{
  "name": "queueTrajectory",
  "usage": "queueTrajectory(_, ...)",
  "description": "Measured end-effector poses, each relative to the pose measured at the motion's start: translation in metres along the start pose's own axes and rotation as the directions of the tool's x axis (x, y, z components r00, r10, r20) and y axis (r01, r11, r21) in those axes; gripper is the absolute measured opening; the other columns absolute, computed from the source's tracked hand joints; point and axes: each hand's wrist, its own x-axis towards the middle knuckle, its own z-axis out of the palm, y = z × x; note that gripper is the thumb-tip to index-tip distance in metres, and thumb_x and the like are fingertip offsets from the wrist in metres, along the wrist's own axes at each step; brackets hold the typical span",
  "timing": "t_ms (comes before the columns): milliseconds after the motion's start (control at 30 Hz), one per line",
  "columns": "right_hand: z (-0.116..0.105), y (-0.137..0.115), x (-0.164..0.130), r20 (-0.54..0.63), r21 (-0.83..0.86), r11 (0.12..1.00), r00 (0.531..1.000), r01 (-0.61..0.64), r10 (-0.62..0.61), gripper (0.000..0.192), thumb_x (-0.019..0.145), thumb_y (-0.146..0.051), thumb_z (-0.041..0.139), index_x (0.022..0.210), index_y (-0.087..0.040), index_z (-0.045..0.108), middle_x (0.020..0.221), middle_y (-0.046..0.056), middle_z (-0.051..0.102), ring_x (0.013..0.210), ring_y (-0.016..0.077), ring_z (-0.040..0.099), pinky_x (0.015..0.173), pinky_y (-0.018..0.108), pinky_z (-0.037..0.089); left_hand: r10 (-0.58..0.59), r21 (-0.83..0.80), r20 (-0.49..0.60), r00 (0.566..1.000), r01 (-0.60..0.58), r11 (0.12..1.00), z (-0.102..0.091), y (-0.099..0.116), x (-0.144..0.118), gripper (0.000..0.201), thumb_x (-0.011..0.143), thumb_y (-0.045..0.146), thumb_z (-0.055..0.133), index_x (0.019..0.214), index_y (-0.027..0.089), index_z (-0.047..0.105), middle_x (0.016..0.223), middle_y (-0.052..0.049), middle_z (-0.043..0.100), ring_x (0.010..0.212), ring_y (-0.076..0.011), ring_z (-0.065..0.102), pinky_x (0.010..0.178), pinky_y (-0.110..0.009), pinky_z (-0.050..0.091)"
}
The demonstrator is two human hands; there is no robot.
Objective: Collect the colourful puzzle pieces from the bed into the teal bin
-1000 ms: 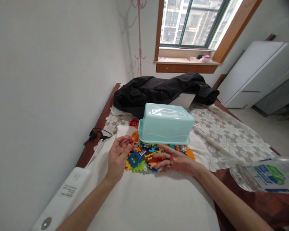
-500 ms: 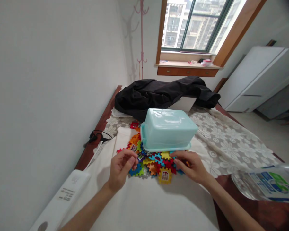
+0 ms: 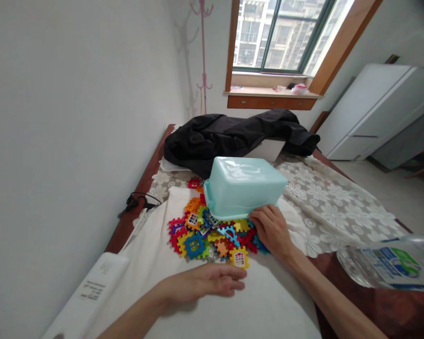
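A light turquoise plastic bin (image 3: 247, 188) lies upside down and tilted, its rim over a pile of colourful toothed plastic building pieces (image 3: 208, 238). At the front right of the rim, my right hand (image 3: 273, 230) has its fingers bent together over the edge; the thumb and fingertips are partly hidden. My left hand (image 3: 208, 282) is open in front of the pile, fingers stretched to the right and holding nothing. Its fingertips are close to a yellow piece with a white window (image 3: 239, 258); whether they touch it I cannot tell.
A white cloth (image 3: 212, 320) lies under the pile. Behind the bin is a heap of black fabric (image 3: 229, 139). A clear plastic bottle (image 3: 392, 261) lies at the right, a long white device (image 3: 95, 292) at the left. A black cable (image 3: 136, 200) runs near the wall.
My left hand has moved from the pile's left side towards me and right, its curled fingers now straightened. My right hand has gone from the pieces up to the bin's rim.
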Motion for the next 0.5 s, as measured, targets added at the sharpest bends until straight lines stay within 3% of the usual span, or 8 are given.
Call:
queueTrajectory(67, -0.005, 0.002, 0.001, -0.134, 0.002, 1.000, 0.991, 0.014, -0.013, 0.017, 0.101, -0.012, 0.057, 0.096, -0.024, 0.068, 0.091, 0.005, 0.071, 0.088, 0.0235, 0.059, 0.083, 0.041, 0.051, 0.016, -0.021, -0.104, 0.994, -0.018, 1.000, 0.000, -0.003, 0.002, 0.061, 0.086, 0.064, 0.074, 0.140, 0.035, 0.068, 0.160, -0.010, 0.054, 0.147, -0.0339, 0.053, 0.125, -0.058, 0.036)
queueTrajectory(167, -0.016, 0.005, 0.002, -0.373, -0.031, 0.999, 0.928, -0.012, 0.000, 0.016, 0.098, -0.011, 0.061, 0.096, -0.026, 0.067, 0.090, 0.003, 0.070, 0.092, 0.0247, 0.062, 0.087, 0.044, 0.051, 0.050, -0.034, -0.180, 0.982, -0.057, 0.998, 0.001, -0.005, 0.004, 0.059, 0.089, 0.063, 0.071, 0.138, 0.031, 0.070, 0.160, -0.012, 0.055, 0.147, -0.0327, 0.053, 0.125, -0.057, 0.036)
queueTrajectory(333, -0.043, 0.008, 0.003, -0.655, -0.043, 0.997, 0.755, -0.061, 0.018, 0.008, 0.097, -0.020, 0.066, 0.093, -0.027, 0.065, 0.085, 0.002, 0.065, 0.087, 0.0256, 0.066, 0.083, 0.047, 0.054, 0.066, -0.073, -0.196, 0.978, -0.082, 0.994, -0.002, -0.008, 0.006, 0.057, 0.092, 0.062, 0.067, 0.138, 0.028, 0.070, 0.159, -0.012, 0.056, 0.148, -0.0316, 0.052, 0.126, -0.053, 0.036)
queueTrajectory(500, -0.071, -0.002, 0.011, -0.809, -0.067, 0.997, 0.587, -0.043, -0.029, 0.014, 0.093, -0.022, 0.071, 0.083, -0.026, 0.063, 0.081, 0.003, 0.062, 0.082, 0.0278, 0.069, 0.077, 0.050, 0.056, 0.066, -0.145, -0.182, 0.981, -0.093, 0.985, -0.011, -0.020, 0.011, 0.056, 0.094, 0.061, 0.064, 0.137, 0.027, 0.071, 0.158, -0.013, 0.057, 0.148, -0.0320, 0.052, 0.126, -0.051, 0.033)
